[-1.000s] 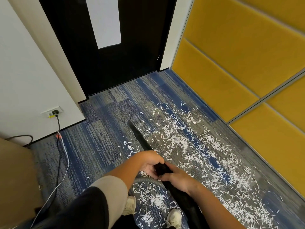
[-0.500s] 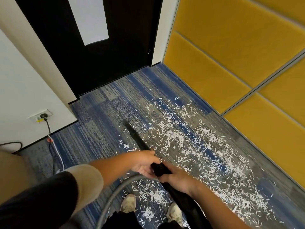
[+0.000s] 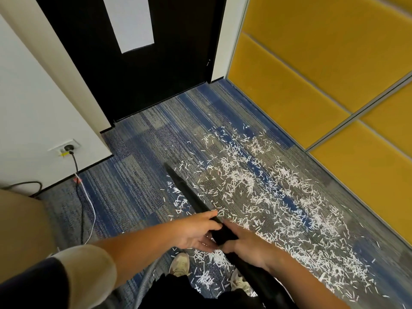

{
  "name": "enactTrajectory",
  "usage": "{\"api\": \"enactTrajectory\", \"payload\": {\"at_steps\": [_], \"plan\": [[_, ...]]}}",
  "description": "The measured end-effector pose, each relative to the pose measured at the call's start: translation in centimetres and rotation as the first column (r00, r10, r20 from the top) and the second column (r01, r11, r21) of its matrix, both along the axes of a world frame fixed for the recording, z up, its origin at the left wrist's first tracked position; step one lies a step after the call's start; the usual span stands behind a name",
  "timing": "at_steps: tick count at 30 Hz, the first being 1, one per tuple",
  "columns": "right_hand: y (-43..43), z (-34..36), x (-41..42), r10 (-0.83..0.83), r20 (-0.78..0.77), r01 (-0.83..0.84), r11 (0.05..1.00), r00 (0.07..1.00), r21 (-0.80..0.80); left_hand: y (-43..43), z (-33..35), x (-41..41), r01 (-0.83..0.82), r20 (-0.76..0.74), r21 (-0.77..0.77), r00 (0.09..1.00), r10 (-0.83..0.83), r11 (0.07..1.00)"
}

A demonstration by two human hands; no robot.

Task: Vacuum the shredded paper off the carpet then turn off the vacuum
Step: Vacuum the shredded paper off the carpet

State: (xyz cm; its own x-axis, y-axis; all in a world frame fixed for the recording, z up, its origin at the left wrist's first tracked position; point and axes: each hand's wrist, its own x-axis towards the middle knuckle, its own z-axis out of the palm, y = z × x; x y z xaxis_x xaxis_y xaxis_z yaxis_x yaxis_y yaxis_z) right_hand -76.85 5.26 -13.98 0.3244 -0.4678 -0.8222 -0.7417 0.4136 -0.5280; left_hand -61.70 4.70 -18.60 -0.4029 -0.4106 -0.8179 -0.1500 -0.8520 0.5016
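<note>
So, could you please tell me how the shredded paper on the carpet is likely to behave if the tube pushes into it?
The shredded paper is thin, short strips, so it is probably very light and would scatter rather than slide together. The carpet looks rough-woven, so some strips may snag. Several look bent, so they are likely limp against the tube.

Left hand [image 3: 196, 230] and right hand [image 3: 247, 246] close together, near centre, both curled round wand [image 3: 189, 197], left slightly farther
</note>
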Motion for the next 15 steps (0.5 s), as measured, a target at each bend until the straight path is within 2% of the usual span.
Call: {"api": "enactTrajectory", "payload": {"at_steps": [9,15], "plan": [[-0.3,0.0,0.2,-0.027,0.003,0.027,1.000,1.000,-0.003,0.3,0.4,0.2,-0.047,0.015,-0.014,0.999,0.047,0.999],[-1.4,0.1,1.1,-0.039,0.024,0.040,0.999,0.999,-0.013,-0.6,-0.2,0.5,-0.152,0.024,-0.023,0.988,0.152,0.988]]}}
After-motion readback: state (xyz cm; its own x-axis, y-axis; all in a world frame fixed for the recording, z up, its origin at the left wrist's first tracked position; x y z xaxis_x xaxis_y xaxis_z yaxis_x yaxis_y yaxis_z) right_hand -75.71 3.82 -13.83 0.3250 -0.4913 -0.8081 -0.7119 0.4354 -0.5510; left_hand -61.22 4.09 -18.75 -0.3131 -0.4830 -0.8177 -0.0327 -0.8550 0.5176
